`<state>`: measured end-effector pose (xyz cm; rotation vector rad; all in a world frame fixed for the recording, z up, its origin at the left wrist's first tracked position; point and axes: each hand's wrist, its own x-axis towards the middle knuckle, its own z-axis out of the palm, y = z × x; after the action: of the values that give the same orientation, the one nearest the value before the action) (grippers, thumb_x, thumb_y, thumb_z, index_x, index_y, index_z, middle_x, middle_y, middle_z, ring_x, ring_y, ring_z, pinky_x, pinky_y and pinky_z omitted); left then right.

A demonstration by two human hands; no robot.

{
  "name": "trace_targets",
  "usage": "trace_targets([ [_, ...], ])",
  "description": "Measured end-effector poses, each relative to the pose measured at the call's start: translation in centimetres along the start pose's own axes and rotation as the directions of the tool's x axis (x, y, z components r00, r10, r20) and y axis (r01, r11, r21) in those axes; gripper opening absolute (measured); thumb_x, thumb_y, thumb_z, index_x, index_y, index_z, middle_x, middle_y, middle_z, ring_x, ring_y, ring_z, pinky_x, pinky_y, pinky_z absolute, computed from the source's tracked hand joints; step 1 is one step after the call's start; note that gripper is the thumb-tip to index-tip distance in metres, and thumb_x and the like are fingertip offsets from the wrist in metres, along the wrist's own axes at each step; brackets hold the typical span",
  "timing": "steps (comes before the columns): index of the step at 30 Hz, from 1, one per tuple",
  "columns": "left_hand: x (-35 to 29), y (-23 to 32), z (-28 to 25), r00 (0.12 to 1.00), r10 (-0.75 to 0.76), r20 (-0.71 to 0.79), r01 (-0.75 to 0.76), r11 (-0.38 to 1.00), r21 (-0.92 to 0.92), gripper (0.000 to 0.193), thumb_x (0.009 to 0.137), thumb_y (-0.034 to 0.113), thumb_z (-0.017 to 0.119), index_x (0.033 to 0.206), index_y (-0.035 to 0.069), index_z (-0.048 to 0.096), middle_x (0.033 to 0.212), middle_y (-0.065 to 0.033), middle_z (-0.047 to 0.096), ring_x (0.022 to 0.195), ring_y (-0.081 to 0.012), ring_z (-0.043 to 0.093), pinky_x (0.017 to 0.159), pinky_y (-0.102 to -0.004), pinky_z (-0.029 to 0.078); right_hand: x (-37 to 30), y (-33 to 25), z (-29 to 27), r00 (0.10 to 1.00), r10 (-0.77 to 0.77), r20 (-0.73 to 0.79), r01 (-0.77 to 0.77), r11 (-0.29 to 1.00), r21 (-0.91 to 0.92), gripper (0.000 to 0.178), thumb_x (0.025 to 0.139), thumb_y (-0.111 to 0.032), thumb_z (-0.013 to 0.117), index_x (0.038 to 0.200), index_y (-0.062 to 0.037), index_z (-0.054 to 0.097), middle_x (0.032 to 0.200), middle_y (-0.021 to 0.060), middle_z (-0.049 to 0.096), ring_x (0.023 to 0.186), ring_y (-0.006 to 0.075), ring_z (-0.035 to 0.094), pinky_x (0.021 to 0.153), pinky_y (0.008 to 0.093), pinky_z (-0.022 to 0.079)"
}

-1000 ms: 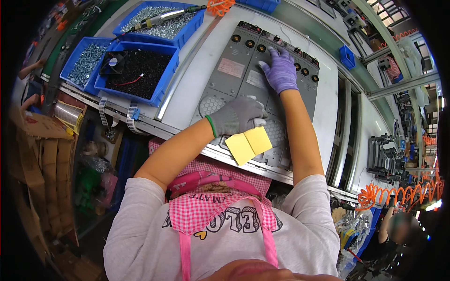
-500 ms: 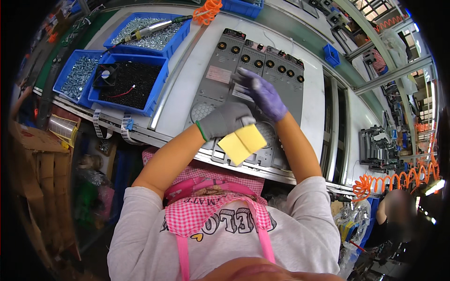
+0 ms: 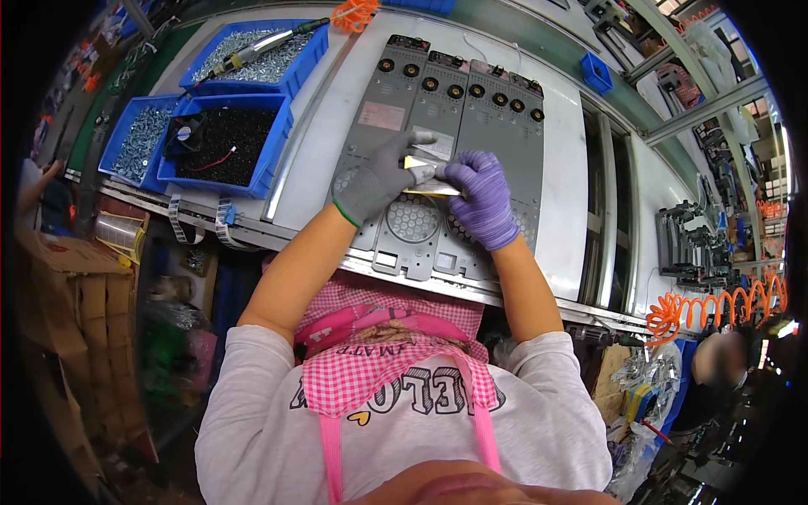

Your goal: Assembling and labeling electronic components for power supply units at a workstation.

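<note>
My left hand (image 3: 374, 183), in a grey glove with a green cuff, holds a small folded label sheet (image 3: 431, 187), pale on its face with yellow backing at its edges. My right hand (image 3: 486, 200), in a purple glove, is closed, with thumb and fingertips pinching the sheet's right side. Both hands are over a row of grey metal housings (image 3: 497, 139), which lie side by side on the table. A pinkish label (image 3: 381, 116) is on the left housing. A whitish label (image 3: 433, 141) on the middle one is partly covered by my left fingers.
Blue bins of silver screws (image 3: 135, 139) and black screws (image 3: 244, 147) stand at the left, a small fan (image 3: 183, 135) resting in the latter. A power screwdriver (image 3: 257, 52) lies across another screw bin. Metal rails (image 3: 608, 210) run along the right. A small blue box (image 3: 596, 74) stands beyond.
My left hand has turned the yellow sheet up and moved left and forward. My right hand, previously spread over the housings, has come down and pinches the sheet.
</note>
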<state>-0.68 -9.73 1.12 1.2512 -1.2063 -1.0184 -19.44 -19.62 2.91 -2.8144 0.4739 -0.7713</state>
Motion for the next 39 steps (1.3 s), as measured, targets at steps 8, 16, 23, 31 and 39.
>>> trace_targets([
  [8,0.0,-0.2,1.0,0.950,0.194,-0.244,-0.150,0.971,0.186,0.036,0.085,0.012,0.078,0.117,0.001,0.066,0.103,-0.0084,0.070,0.096,-0.0131,0.067,0.083,-0.0279,0.054,-0.9,0.8,1.4,0.916,0.401,0.027,-0.303,0.645,0.701,0.031,0.085,-0.011,0.078,0.112,-0.0015,0.065,0.100,0.0072,0.059,0.092,0.0148,0.058,0.082,0.0299,0.051],
  [16,-0.2,-0.9,1.2,0.936,0.171,-0.307,-0.138,0.982,0.127,0.025,0.085,0.020,0.081,0.095,0.000,0.069,0.079,-0.0050,0.068,0.071,-0.0101,0.060,0.065,-0.0276,0.051,-0.6,0.2,0.8,0.854,0.504,0.130,-0.472,0.645,0.600,0.018,0.088,-0.017,0.077,0.094,-0.0030,0.069,0.079,0.0039,0.060,0.074,0.0122,0.056,0.067,0.0290,0.049],
  [23,-0.4,-0.7,0.8,0.943,0.256,-0.215,-0.147,0.895,0.422,0.024,0.089,0.023,0.077,0.098,0.002,0.072,0.085,-0.0055,0.071,0.077,-0.0102,0.065,0.071,-0.0265,0.052,0.3,0.2,0.4,0.961,0.209,-0.180,-0.139,0.931,0.336,0.020,0.081,-0.016,0.078,0.097,-0.0061,0.073,0.082,0.0087,0.065,0.083,0.0282,0.061,0.080,0.0395,0.048],
  [31,0.0,-1.6,1.2,0.925,0.291,-0.243,-0.186,0.907,0.377,0.023,0.085,0.022,0.079,0.094,0.002,0.071,0.082,-0.0093,0.070,0.072,-0.0156,0.064,0.067,-0.0300,0.051,0.4,-0.5,-0.4,0.935,-0.074,-0.347,0.075,0.997,-0.010,0.018,0.074,-0.011,0.079,0.089,-0.0136,0.071,0.083,0.0030,0.066,0.078,0.0253,0.061,0.079,0.0388,0.045],
  [39,-0.1,-1.7,1.1,0.926,0.250,-0.282,-0.163,0.940,0.298,0.028,0.083,0.027,0.081,0.092,0.002,0.070,0.078,-0.0115,0.066,0.068,-0.0173,0.062,0.063,-0.0324,0.049,0.4,-0.9,-0.2,0.922,-0.068,-0.381,0.084,0.996,0.026,0.019,0.074,-0.011,0.080,0.090,-0.0132,0.070,0.085,0.0037,0.066,0.079,0.0252,0.061,0.076,0.0384,0.046],
])
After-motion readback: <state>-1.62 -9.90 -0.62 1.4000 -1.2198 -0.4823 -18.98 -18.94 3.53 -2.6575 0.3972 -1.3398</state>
